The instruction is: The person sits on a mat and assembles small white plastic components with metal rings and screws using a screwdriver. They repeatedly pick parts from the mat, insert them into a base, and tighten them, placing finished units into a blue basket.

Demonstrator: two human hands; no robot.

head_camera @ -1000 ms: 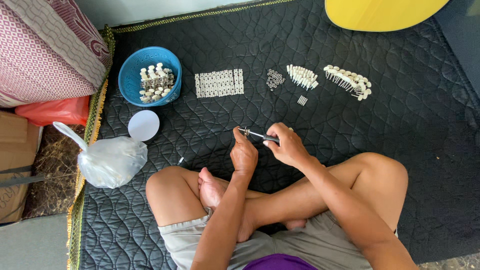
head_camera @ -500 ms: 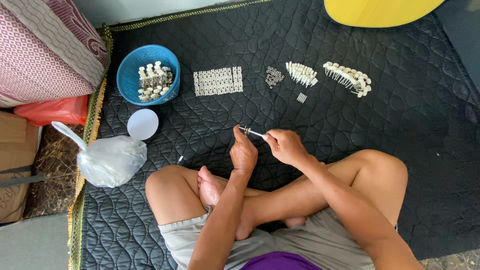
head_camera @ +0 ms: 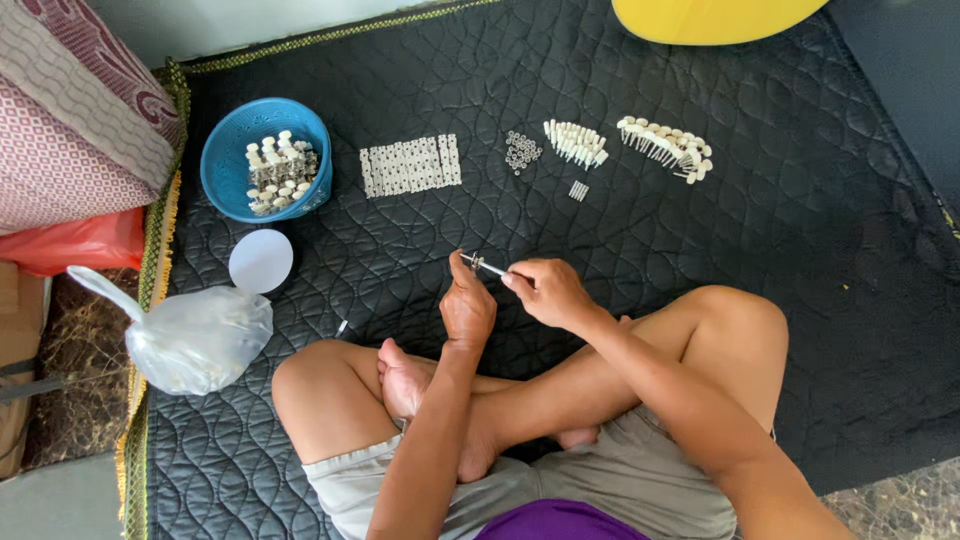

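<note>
I sit cross-legged on a black quilted mat (head_camera: 820, 250). My left hand (head_camera: 467, 303) pinches the left end of a small metal screw-like part (head_camera: 484, 265) above the mat. From the right, my right hand (head_camera: 545, 290) grips the same part's other end between thumb and fingers. Ahead of my hands lie a flat row of small white blocks (head_camera: 411, 165), a little heap of metal nuts (head_camera: 521, 151), a bunch of white pegs (head_camera: 576, 143) and a curved line of capped white pieces (head_camera: 667, 146).
A blue bowl (head_camera: 228, 155) holding several assembled white parts stands at the back left, a white round lid (head_camera: 261, 261) near it. A knotted clear plastic bag (head_camera: 195, 338) lies by my left knee. Patterned cushions (head_camera: 75, 110) sit far left, a yellow object (head_camera: 715, 15) at the top.
My hands have stayed together on the small part; the right hand has shifted slightly right along it. Nothing on the mat has moved.
</note>
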